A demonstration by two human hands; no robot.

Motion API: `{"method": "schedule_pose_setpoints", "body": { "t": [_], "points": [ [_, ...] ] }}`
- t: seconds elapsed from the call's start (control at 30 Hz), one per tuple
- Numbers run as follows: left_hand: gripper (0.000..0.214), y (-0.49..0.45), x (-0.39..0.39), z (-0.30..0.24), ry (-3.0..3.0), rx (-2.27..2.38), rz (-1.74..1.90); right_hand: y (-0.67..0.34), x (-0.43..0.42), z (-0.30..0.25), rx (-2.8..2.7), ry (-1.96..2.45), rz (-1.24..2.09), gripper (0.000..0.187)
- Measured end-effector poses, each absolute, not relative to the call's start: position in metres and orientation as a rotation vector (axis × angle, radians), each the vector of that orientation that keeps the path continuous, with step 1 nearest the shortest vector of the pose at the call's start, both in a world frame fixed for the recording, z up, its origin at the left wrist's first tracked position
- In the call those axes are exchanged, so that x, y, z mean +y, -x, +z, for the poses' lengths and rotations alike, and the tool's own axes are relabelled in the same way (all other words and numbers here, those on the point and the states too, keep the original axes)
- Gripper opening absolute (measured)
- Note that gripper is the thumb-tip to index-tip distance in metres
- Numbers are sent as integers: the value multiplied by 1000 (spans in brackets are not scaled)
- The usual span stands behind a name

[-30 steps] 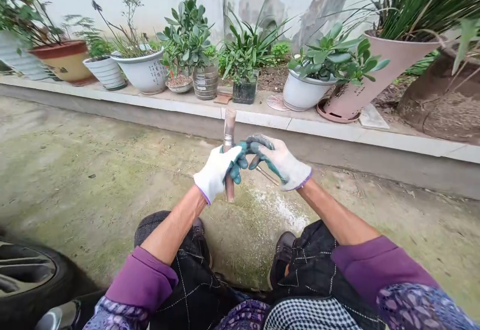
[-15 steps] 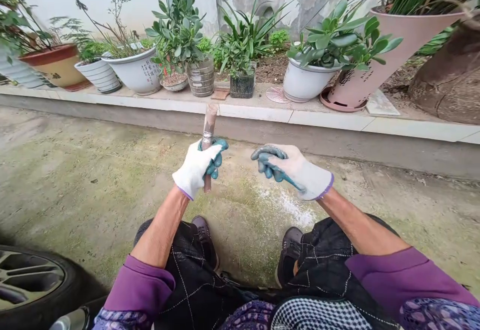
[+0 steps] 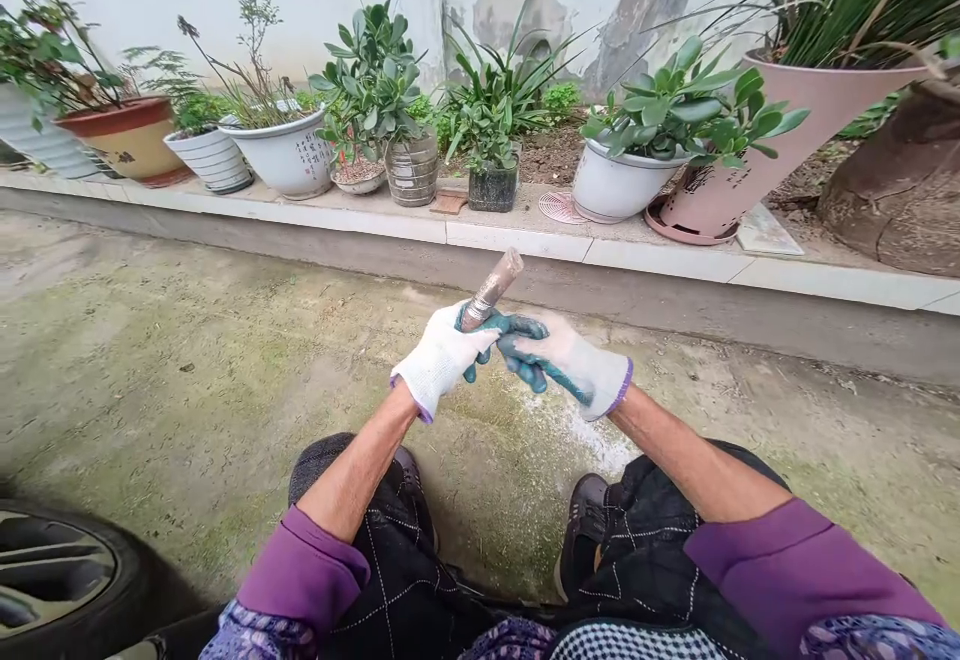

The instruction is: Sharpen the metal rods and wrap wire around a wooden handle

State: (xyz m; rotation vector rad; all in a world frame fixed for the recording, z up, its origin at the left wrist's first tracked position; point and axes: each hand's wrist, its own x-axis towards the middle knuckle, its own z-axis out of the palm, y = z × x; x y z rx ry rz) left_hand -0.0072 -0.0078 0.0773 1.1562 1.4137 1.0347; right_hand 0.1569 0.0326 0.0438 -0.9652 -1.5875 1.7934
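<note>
My left hand (image 3: 444,352), in a white glove with blue-green coated fingers, is closed around a brown stick (image 3: 492,290) with a silvery band round it. The stick's upper end points up and to the right; its lower part is hidden by the gloves. In a matching glove, my right hand (image 3: 564,355) meets the left fingers just below the stick. Its fingers are curled shut, and what they hold, if anything, cannot be made out. Both hands are above the concrete ground, between my knees and the ledge.
A tiled ledge (image 3: 517,238) runs across, bearing several potted plants, among them a white pot (image 3: 626,185) and a tall pink pot (image 3: 720,185). White powder (image 3: 600,440) lies on the mossy ground (image 3: 247,370) near my right shoe (image 3: 585,525). At lower left is a car wheel (image 3: 67,580).
My hands have come together from apart. The stick has gone from nearly upright to leaning right as my left hand moved right. The right hand shifted slightly left.
</note>
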Motion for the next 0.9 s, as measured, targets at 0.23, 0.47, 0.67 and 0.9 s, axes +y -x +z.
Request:
{"method": "schedule_pose_setpoints", "body": {
  "t": [0.23, 0.47, 0.67, 0.9],
  "points": [
    [53, 29, -16, 86, -992, 864, 958, -180, 22, 61, -1613, 1057, 1550, 37],
    [31, 21, 14, 57, -1534, 1557, 692, -183, 17, 59, -1807, 947, 1378, 32],
    [26, 8, 38, 33, -2165, 1943, -35, -188, 11, 58, -2192, 1090, 998, 23],
    [6, -16, 18, 16, -1879, 1749, 122, -196, 28, 66, -2687, 1395, 317, 20]
  ]
}}
